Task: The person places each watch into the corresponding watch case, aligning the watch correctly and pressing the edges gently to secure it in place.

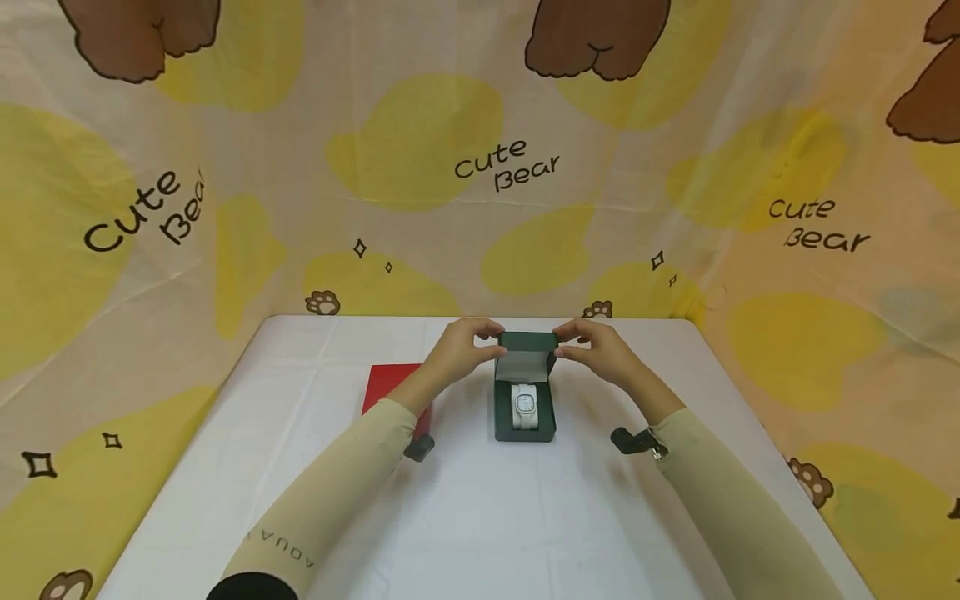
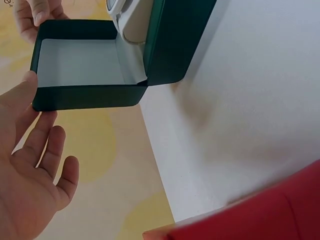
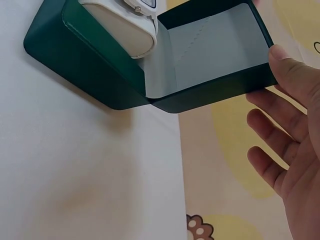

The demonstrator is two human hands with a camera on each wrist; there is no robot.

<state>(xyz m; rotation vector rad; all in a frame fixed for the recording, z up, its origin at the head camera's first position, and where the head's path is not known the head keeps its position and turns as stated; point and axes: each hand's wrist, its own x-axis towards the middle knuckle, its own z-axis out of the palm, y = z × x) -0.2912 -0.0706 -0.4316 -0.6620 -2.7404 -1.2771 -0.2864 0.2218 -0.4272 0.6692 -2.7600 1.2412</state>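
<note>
A dark green watch box (image 1: pixel 525 436) stands on the table with its lid (image 1: pixel 527 341) raised. Inside the base, a white watch (image 1: pixel 527 404) is wrapped round a pale cushion (image 3: pixel 127 37). My left hand (image 1: pixel 457 350) pinches the lid's left corner, thumb on the inner edge and fingers behind, as the left wrist view shows. At the opposite corner my right hand (image 1: pixel 603 350) pinches the lid the same way; its other fingers (image 3: pixel 270 130) are spread below. Pale grey lining (image 2: pixel 75 62) covers the lid's inside.
A flat red item (image 1: pixel 390 382) lies on the white table (image 1: pixel 480 517) left of the box, partly behind the left forearm. Patterned cloth (image 1: pixel 420 142) hangs behind the table and along both sides. Black wrist cameras (image 1: pixel 633 441) sit below each sleeve.
</note>
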